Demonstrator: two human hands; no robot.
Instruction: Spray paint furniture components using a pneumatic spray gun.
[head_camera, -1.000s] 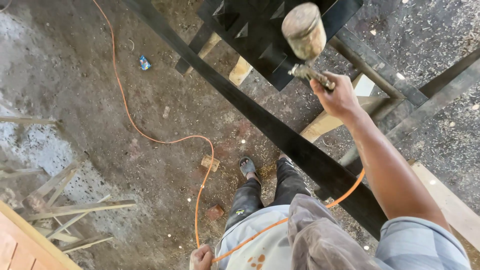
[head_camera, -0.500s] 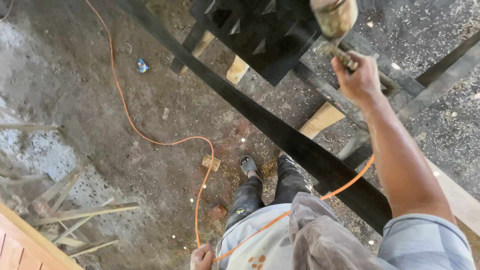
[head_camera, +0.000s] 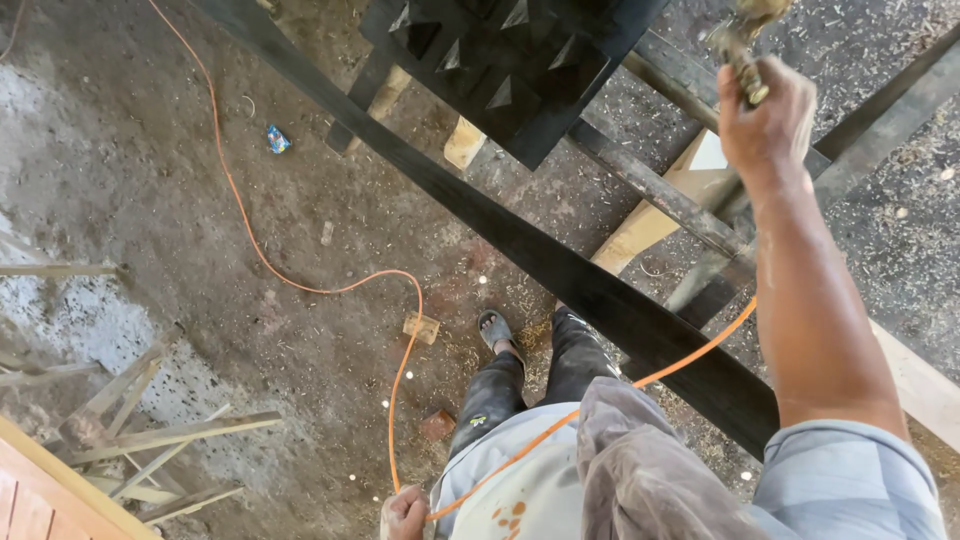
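Spray gun at top right edge, raised above the black-painted carved panel; right hand closed round its handle. Left hand, low at the waist, grips the orange hose trailing over the dirt floor.

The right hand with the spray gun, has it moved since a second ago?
Yes. The right hand with the spray gun has moved farther out, away from the person, past the black carved panel toward the frame's top edge.
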